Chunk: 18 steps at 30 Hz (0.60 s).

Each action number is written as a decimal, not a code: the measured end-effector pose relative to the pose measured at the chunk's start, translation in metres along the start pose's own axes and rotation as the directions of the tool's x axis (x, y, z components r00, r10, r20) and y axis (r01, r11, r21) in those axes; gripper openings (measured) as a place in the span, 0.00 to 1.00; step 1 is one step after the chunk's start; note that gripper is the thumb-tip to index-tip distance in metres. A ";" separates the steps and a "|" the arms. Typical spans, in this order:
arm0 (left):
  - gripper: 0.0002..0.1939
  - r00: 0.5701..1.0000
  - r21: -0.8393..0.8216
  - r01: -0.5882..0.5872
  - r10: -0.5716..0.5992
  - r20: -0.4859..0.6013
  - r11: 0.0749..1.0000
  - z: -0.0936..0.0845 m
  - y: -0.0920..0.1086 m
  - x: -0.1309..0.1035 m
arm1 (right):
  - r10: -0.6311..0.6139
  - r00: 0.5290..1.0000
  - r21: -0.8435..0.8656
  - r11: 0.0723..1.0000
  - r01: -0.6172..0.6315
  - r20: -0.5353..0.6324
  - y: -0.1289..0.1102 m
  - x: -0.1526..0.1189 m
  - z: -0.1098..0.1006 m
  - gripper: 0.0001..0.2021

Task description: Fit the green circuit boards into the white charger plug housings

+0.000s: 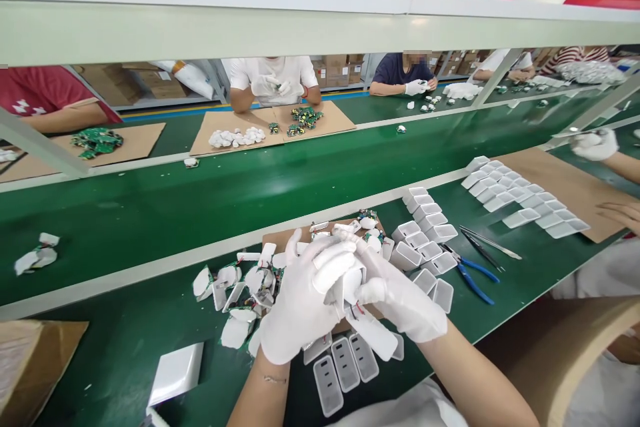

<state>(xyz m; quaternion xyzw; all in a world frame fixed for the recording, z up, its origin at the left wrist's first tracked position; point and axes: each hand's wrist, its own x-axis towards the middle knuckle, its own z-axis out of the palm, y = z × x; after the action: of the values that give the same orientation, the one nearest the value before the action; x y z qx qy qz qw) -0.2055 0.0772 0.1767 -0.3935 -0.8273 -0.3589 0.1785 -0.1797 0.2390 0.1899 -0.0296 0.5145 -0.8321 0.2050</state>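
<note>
Left hand [303, 300], right hand [403, 290] around white case [342, 293], part [353, 282] at opening

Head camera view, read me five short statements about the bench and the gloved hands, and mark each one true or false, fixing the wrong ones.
1. The left hand and right hand hold a white part between them. True.
2. Both hands wear black gloves. False: they wear white gloves.
3. The pliers have blue handles. True.
4. The pliers lie left of both hands in the picture. False: they lie to the right.
5. Across the bench, green circuit boards lie on cardboard. True.
</note>
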 end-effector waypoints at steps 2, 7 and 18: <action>0.25 1.000 -0.060 0.031 -0.031 0.002 0.998 0.001 -0.001 -0.001 | -0.027 0.999 0.061 0.998 0.024 0.047 0.000 -0.002 -0.001 0.43; 0.27 0.998 -0.108 0.070 -0.070 0.011 0.992 0.002 -0.004 -0.003 | -0.135 0.990 -0.005 0.991 0.135 -0.029 0.008 -0.008 -0.003 0.37; 0.27 0.986 -0.128 0.167 -0.163 0.044 0.978 0.007 -0.006 0.000 | -0.287 0.951 -0.338 0.911 0.236 -0.110 0.031 -0.002 -0.016 0.33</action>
<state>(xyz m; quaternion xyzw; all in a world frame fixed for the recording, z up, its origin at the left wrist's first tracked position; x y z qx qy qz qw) -0.2102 0.0793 0.1693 -0.3403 -0.8347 -0.4194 0.1081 -0.1724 0.2411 0.1556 -0.0655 0.6489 -0.7568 0.0426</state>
